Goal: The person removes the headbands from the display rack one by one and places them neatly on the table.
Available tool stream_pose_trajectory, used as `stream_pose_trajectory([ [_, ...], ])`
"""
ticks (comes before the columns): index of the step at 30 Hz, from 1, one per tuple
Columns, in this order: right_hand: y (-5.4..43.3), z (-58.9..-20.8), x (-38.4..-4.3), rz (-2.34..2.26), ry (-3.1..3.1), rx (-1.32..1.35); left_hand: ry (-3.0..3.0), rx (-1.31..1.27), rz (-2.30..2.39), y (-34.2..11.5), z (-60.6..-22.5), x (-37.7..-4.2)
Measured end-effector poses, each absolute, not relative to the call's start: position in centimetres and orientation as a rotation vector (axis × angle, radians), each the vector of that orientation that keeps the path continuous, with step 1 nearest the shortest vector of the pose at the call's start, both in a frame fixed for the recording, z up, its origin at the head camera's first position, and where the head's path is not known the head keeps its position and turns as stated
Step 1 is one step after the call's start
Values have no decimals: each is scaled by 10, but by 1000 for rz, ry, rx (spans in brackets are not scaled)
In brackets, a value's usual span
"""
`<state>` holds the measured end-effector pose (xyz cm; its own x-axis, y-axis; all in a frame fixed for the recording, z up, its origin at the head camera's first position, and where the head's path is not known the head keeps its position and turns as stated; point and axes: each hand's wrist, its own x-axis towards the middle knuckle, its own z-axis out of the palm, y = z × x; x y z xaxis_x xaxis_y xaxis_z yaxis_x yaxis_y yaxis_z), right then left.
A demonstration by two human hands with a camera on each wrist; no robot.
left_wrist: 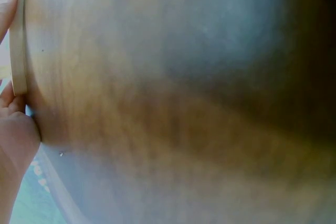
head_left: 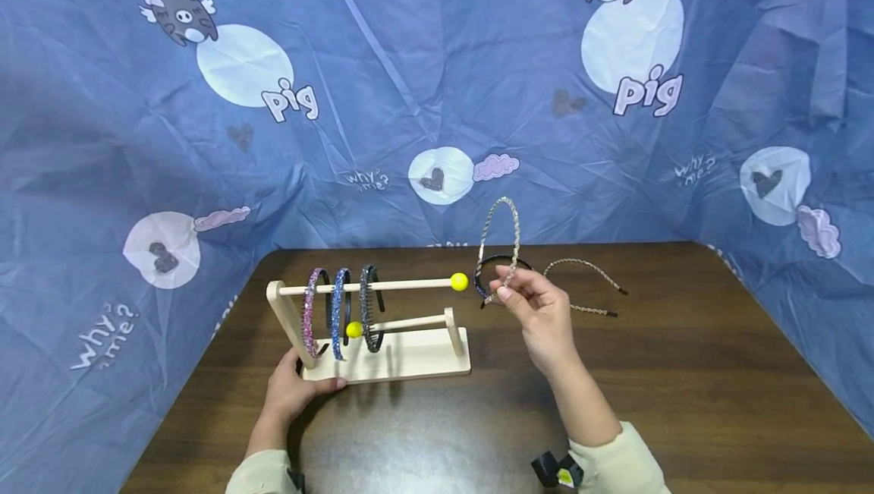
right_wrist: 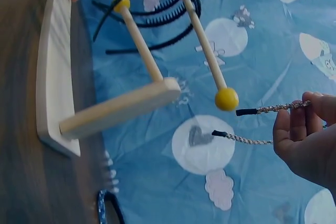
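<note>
My right hand (head_left: 542, 319) pinches a thin braided, glittery headband (head_left: 516, 236) near its ends, its arch pointing up. In the right wrist view the black tips of this headband (right_wrist: 247, 112) are beside the yellow ball (right_wrist: 227, 99) on the upper rod's end. A wooden headband rack (head_left: 416, 357) stands on the table. On its upper rod hang a pink glitter headband (head_left: 308, 319), a blue one (head_left: 337, 319) and a black toothed one (head_left: 366, 312). My left hand (head_left: 290, 391) grips the rack's left base end, thumb along the front edge.
A second braided headband (head_left: 586, 262) lies on the brown table (head_left: 683, 372), right of my right hand. Behind that hand lies a dark blue headband (head_left: 479, 281), partly hidden. The rack's lower rod (head_left: 410, 322) ends in another yellow ball (head_left: 353, 329). A blue printed cloth (head_left: 382, 99) hangs behind.
</note>
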<state>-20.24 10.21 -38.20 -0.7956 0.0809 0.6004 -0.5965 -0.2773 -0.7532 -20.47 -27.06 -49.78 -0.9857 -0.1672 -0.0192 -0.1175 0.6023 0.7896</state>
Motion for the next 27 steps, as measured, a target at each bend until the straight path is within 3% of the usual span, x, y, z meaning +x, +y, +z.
stream_pose_trajectory([
  [27,196,-425,-218,1961,-1736,456,-2766,267,-1351,-272,-500,-205],
])
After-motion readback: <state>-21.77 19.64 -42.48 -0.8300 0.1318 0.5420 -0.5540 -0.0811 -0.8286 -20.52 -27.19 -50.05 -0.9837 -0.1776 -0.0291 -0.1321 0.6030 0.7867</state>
